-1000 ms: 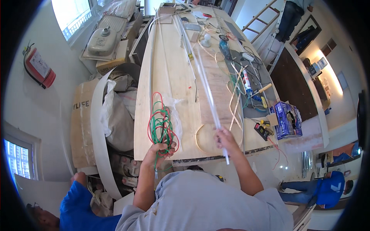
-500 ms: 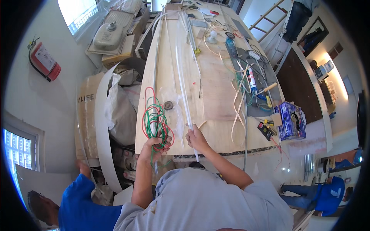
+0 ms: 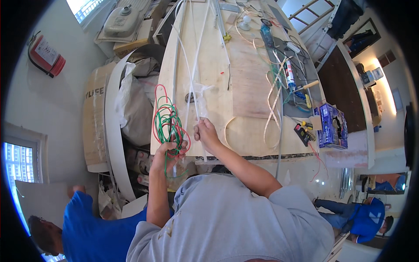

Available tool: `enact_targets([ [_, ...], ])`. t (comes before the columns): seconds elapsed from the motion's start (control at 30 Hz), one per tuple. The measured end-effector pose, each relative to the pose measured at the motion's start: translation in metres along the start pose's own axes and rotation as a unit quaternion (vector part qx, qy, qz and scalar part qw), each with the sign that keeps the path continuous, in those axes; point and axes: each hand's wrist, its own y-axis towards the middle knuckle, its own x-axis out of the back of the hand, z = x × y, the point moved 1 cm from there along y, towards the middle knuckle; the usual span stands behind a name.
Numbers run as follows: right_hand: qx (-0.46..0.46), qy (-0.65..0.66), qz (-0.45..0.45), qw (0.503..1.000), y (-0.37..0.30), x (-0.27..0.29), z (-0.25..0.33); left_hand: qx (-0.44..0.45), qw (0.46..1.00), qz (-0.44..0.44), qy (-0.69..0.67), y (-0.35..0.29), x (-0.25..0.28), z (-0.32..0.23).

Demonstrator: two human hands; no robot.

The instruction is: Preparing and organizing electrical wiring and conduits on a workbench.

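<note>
My left hand (image 3: 162, 153) is closed round a loose bundle of green and red wire (image 3: 168, 120) at the near left of the wooden worktop (image 3: 252, 135). The loops stand up above the fingers, and a green end hangs below. My right hand (image 3: 207, 134), beside it, is closed on a long, thin white strip (image 3: 191, 81) that runs away up the worktop. A second pale strip crosses it farther off. Clear plastic film (image 3: 203, 92) and a dark round coil (image 3: 189, 98) lie just beyond my hands.
On the right lie an angle grinder (image 3: 266, 35), a sealant tube (image 3: 290, 75), tangled cords and a blue box (image 3: 332, 126). A light bulb (image 3: 246, 22) stands farther back. A person in blue (image 3: 94, 231) is close at my left; another (image 3: 367, 220) is at far right.
My right hand has moved left, nearer the wire bundle, and the white strip now leans left. My left hand still holds the wire. The view has shifted toward the near edge.
</note>
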Motion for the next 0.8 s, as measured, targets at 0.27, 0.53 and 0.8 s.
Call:
enact_targets([
  [0.27,0.078,-0.123,-0.041,0.989,0.005,0.018,-0.017,-0.013,0.999,-0.039,0.028,0.008,0.042,0.008],
  [0.53,0.047,-0.209,-0.036,0.976,0.064,-0.014,0.001,-0.024,0.998,-0.059,-0.003,0.004,0.043,-0.003],
  [0.8,0.112,-0.334,-0.086,0.932,0.165,-0.016,0.014,-0.023,0.996,-0.074,-0.049,0.000,0.055,-0.004],
])
